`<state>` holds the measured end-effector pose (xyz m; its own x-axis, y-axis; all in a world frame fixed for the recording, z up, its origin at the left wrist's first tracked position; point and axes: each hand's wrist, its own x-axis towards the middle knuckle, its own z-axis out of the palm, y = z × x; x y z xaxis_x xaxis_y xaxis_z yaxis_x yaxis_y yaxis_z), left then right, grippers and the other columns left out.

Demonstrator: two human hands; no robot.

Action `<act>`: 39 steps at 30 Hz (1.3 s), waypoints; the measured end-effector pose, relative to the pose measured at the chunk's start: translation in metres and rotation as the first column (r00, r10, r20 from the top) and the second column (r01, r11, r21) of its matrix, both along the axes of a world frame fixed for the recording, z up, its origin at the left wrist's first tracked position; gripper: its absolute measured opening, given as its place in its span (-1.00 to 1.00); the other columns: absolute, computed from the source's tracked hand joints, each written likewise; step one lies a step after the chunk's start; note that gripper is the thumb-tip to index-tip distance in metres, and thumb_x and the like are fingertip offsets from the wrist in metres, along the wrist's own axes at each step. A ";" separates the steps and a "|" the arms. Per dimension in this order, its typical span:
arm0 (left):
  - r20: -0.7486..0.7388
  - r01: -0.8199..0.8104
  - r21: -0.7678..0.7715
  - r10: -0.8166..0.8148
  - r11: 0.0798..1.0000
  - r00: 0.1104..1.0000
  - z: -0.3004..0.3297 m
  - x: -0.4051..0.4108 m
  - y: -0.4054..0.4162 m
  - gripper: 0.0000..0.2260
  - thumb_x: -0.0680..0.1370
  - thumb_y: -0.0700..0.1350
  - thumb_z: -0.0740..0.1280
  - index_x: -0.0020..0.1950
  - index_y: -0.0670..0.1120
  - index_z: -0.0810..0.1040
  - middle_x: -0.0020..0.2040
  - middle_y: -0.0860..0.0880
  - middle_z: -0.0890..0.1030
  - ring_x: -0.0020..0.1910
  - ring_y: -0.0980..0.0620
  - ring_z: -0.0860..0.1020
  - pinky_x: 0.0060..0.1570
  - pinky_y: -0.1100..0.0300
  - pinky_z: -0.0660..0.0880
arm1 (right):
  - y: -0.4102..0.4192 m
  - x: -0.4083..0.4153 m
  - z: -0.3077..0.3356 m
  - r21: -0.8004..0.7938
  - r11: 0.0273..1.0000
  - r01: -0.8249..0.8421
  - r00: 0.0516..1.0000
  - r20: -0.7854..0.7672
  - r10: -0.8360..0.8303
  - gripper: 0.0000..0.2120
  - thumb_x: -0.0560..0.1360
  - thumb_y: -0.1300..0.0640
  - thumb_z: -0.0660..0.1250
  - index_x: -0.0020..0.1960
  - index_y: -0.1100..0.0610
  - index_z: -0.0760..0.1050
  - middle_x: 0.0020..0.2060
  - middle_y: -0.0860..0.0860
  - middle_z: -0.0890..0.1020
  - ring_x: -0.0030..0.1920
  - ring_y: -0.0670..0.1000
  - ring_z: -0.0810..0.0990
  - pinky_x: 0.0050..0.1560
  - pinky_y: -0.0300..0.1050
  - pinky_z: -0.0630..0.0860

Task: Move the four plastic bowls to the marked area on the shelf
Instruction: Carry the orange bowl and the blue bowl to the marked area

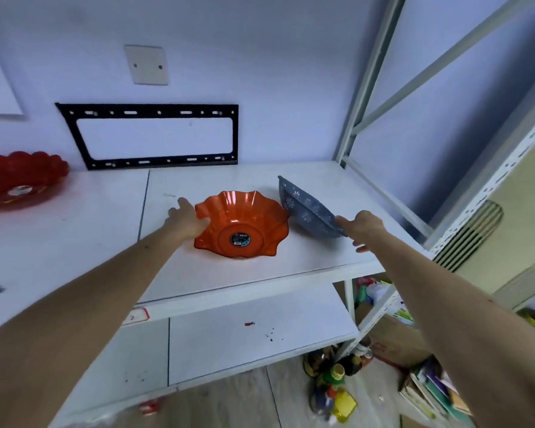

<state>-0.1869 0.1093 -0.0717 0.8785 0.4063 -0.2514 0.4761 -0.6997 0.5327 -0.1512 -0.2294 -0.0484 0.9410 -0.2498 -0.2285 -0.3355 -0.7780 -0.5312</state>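
An orange wavy-rimmed plastic bowl (244,225) rests on the white shelf top (217,273), a round label at its centre. My left hand (187,219) grips its left rim. To its right a blue bowl with white flower patterns (308,208) is tilted steeply on its side, its lower rim pinched by my right hand (363,228). A red scalloped bowl (19,180) sits far left on the adjoining shelf section, away from both hands.
A black metal bracket (150,135) leans against the back wall. White shelf uprights (371,84) rise on the right. A lower shelf board (244,335) lies beneath. Toys and books (340,384) clutter the floor at lower right.
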 end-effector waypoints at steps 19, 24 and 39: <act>0.092 -0.209 -0.454 0.279 0.866 0.956 -0.009 -0.028 -0.022 -0.81 0.54 -0.26 0.30 -0.27 -0.16 0.41 -0.27 -0.14 0.54 -0.56 -0.01 0.57 -0.65 0.28 0.46 | 0.004 0.000 -0.018 0.643 0.737 0.208 0.975 -0.196 -0.105 -0.83 0.57 0.31 0.21 0.15 0.32 0.40 -0.41 0.24 0.67 -0.60 0.07 0.62 -0.63 -0.24 0.51; 0.109 -0.243 -0.455 0.324 0.857 0.940 -0.010 -0.025 -0.011 -0.85 0.49 -0.28 0.32 0.03 -0.30 0.48 0.05 -0.29 0.57 -0.04 -0.16 0.56 -0.05 0.01 0.55 | 0.004 0.001 -0.012 0.762 0.604 0.235 0.971 -0.161 -0.175 -0.72 0.56 0.46 0.05 0.21 0.34 0.39 -0.23 0.29 0.64 -0.51 0.14 0.67 -0.58 -0.19 0.57; 0.155 -0.330 -0.456 0.439 0.826 0.885 0.006 -0.067 0.045 -0.73 0.50 -0.32 0.29 0.18 -0.38 0.48 0.15 -0.35 0.58 0.13 -0.28 0.59 0.14 -0.18 0.55 | 0.050 0.008 0.001 0.731 0.679 0.066 0.998 -0.051 -0.042 -0.73 0.51 0.46 0.03 -0.04 0.28 0.48 -0.26 0.21 0.66 -0.46 0.14 0.68 -0.30 -0.01 0.66</act>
<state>-0.2538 0.1542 -0.0659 0.7256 0.6333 -0.2693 0.4774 -0.1814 0.8598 -0.1428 -0.1793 -0.0473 0.9214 -0.0415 -0.3865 -0.3886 -0.1249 -0.9129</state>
